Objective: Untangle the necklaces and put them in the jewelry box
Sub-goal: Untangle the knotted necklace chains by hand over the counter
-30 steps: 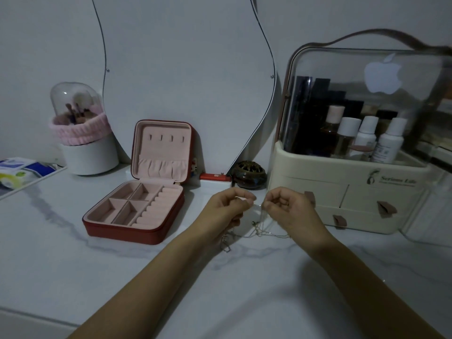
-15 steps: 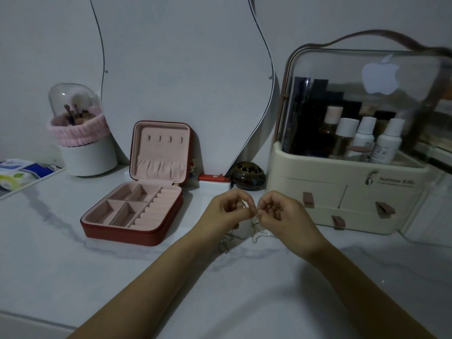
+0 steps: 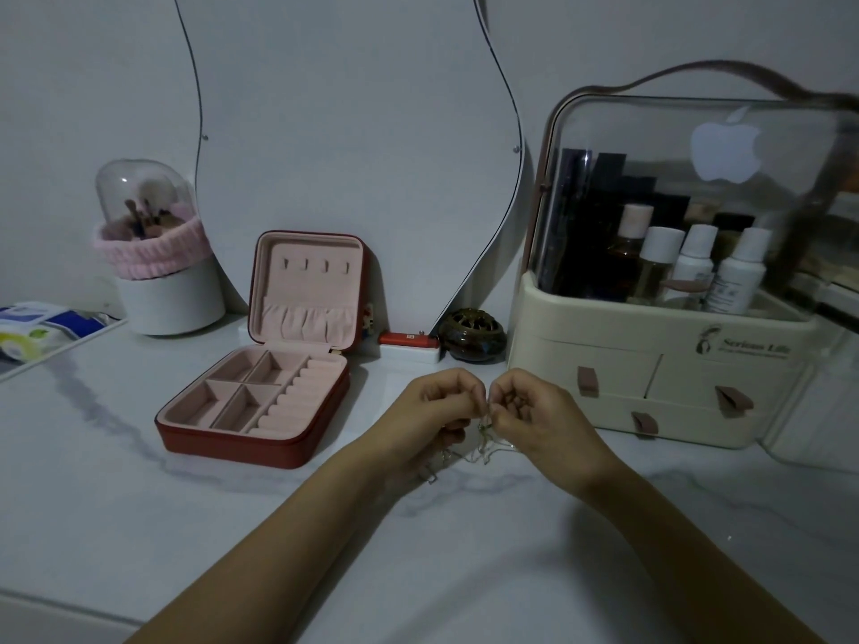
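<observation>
Both hands had closed into fine pinches on the necklaces (image 3: 483, 446) just right of the frame's centre: the left hand (image 3: 439, 406) and the right hand (image 3: 530, 406) had their curled fingertips nearly touching each other, with a short bit of chain nipped between thumb and forefinger on each side, and the rest of the tangle drooped below the knuckles onto the marble-look tabletop (image 3: 139, 527). I could not tell how many chains were in the knot; the strands were too thin and the light too dim. I judged them very light, fully limp and slippery, with no stiffness to push against, so they would only follow a pull, and a hard pull would likely tighten the snarl or stretch a link. To my mind the sensible hold was right at the knot itself, 2 pinch points close together, teasing a loop open rather than hauling on the ends; the small squarish bit (image 3: 432, 477) lying on the table below the left wrist, perhaps a clasp or pendant, would have made a firmer handle once a strand ran free. Left of centre the red jewelry box (image 3: 181, 427) sat with its lid up and its pink compartments showing nothing inside, well apart from the hands, so I reckoned the task was at its untangling stage.
</observation>
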